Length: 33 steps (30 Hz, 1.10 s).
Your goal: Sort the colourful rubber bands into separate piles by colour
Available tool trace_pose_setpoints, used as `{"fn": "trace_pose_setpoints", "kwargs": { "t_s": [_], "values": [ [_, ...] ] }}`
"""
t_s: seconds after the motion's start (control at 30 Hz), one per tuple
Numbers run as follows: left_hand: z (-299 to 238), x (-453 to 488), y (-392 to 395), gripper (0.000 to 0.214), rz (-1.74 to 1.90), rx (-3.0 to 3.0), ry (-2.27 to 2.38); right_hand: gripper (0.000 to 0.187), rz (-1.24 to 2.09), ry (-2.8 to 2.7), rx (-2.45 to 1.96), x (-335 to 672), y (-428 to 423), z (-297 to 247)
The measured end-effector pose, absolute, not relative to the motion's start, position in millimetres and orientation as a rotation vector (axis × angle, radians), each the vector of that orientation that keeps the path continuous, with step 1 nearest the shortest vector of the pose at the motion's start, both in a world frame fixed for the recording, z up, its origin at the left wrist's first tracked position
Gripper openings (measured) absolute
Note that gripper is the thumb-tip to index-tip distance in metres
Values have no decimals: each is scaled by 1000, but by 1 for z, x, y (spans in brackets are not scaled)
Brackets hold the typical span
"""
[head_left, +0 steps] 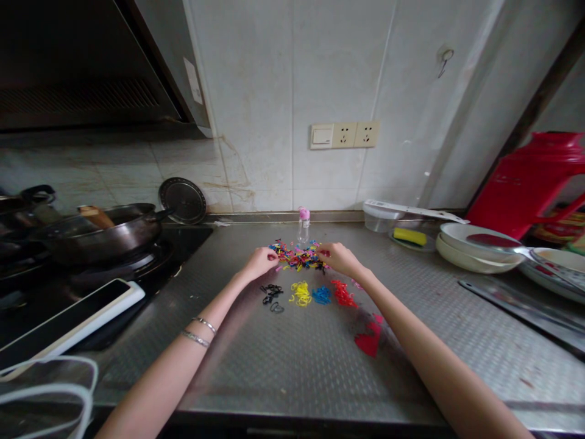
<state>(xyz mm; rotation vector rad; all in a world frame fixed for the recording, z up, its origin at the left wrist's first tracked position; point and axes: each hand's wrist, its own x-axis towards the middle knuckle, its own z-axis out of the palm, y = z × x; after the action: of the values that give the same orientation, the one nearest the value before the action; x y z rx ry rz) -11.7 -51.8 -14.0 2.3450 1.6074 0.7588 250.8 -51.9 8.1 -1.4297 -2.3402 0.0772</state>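
Note:
A mixed heap of small coloured rubber bands [297,254] lies on the steel counter [283,360]. My left hand [260,262] rests at the heap's left edge, fingers curled and pinching at the bands. My right hand [337,258] is at the heap's right edge, fingers also closed on bands. In front of the heap lie sorted little piles: black bands [271,295], yellow bands [300,293], blue bands [322,295] and red bands [342,294]. A small clear bottle with a pink cap [303,225] stands just behind the heap.
A dark wok [98,235] sits on the stove at left, with a phone [68,320] near the front. White bowls [475,247], a sponge dish [410,237] and a red thermos [525,183] stand at right. A red reflection [369,341] shows on the counter.

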Motion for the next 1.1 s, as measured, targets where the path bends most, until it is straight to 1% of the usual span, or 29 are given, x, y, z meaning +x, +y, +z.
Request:
{"fn": "trace_pose_setpoints", "kwargs": {
  "t_s": [0.17,0.47,0.63,0.83,0.93,1.1],
  "values": [
    [-11,-14,-55,23,596,2340,1451,27,68,-2352,-1461,252,-52,8],
    [-14,-13,-57,22,646,2302,1508,26,73,-2349,-1437,258,-50,8],
    [-10,0,-61,18,734,2276,1477,26,98,-2264,-1414,273,-44,14],
    [7,75,-57,19,816,2341,1183,26,116,-2068,-1446,303,-27,14],
    [13,127,-56,19,699,2449,1042,27,136,-1995,-1466,315,-20,11],
    [0,185,-60,17,599,2507,1054,28,138,-1957,-1486,324,-18,5]
  ]
}}
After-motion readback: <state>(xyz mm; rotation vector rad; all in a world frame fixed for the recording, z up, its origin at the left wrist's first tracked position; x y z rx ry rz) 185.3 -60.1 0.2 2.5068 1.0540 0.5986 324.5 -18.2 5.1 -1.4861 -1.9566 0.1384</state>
